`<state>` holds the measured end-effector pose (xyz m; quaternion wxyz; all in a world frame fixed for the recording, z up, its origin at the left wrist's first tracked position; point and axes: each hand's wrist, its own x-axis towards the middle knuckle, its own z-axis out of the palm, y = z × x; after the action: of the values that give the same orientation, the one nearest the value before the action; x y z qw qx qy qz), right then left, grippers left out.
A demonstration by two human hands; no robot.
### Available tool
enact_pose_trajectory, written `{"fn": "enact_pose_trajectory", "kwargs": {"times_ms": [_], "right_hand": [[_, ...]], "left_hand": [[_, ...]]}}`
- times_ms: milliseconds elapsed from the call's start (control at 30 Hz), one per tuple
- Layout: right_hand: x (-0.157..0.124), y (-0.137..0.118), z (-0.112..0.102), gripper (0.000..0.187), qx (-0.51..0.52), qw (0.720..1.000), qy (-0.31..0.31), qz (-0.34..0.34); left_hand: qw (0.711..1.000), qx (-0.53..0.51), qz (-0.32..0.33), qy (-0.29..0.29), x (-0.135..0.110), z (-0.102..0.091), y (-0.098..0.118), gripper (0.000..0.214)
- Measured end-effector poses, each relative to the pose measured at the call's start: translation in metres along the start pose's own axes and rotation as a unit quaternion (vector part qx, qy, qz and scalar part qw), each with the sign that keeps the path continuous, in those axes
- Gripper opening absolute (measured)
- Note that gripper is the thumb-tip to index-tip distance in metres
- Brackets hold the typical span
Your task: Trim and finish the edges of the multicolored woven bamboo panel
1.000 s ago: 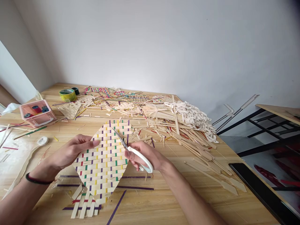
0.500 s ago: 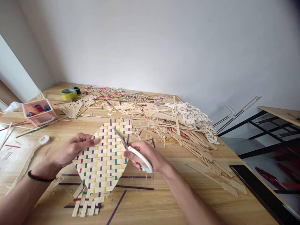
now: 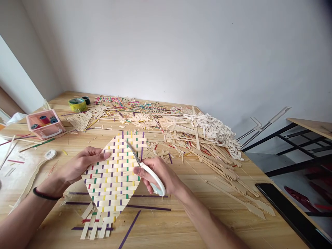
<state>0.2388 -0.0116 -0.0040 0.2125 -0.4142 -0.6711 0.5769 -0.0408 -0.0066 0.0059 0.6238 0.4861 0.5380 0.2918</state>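
A woven sheet of pale flat strips (image 3: 114, 176), crossed by purple, yellow, green and red ones, is held tilted above the table. My left hand (image 3: 89, 159) pinches its upper left edge, thumb on top and fingers hidden behind. In my right hand (image 3: 155, 173) is a pair of scissors (image 3: 154, 176) with white handles. Its blade lies over the upper right part of the sheet, pointing up and left; whether a second blade is behind the sheet is hidden. A smaller woven scrap (image 3: 94, 226) lies below the sheet, among purple strips (image 3: 149, 208).
Behind are heaped strip offcuts (image 3: 137, 119), a white cord pile (image 3: 212, 128) and pale wooden slats (image 3: 220, 166). To the left stand a pink box (image 3: 46, 129) with thread spools and a yellow tape roll (image 3: 77, 104). A black phone-like slab (image 3: 287, 211) lies at the right edge.
The scissors' handles have shifted slightly left and down with my right hand. The sheet and my left hand stay nearly where they were.
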Motion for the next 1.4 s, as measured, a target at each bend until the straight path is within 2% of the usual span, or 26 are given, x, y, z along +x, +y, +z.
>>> {"fn": "enact_pose_trajectory", "kwargs": {"times_ms": [200, 400, 767, 867, 1067, 1267, 1400], "right_hand": [[-0.001, -0.001, 0.002, 0.058, 0.032, 0.999, 0.023, 0.018], [0.001, 0.0, 0.006, 0.059, 0.05, 0.998, 0.039, -0.002], [0.007, 0.01, 0.003, 0.053, 0.104, 0.995, -0.01, 0.011], [0.008, 0.016, 0.001, 0.052, 0.113, 0.993, -0.029, 0.013], [0.01, 0.024, 0.002, 0.052, 0.078, 0.997, -0.022, 0.015], [0.007, 0.014, 0.01, 0.054, 0.076, 0.997, 0.006, 0.02], [0.006, 0.01, 0.015, 0.056, 0.085, 0.995, 0.019, 0.039]], "left_hand": [[1.0, -0.016, -0.006, -0.006, 0.002, -0.003, -0.004, 0.049], [1.0, -0.029, 0.003, -0.012, 0.001, -0.004, -0.007, 0.049], [1.0, -0.005, 0.01, -0.009, 0.0, -0.008, -0.006, 0.049], [1.0, 0.002, 0.009, -0.023, 0.001, -0.007, -0.006, 0.05], [0.997, 0.03, 0.022, -0.062, -0.001, -0.002, -0.002, 0.049], [0.998, 0.051, 0.021, -0.022, -0.001, -0.001, 0.0, 0.053], [0.998, 0.051, 0.009, -0.019, 0.001, -0.003, -0.003, 0.052]]}}
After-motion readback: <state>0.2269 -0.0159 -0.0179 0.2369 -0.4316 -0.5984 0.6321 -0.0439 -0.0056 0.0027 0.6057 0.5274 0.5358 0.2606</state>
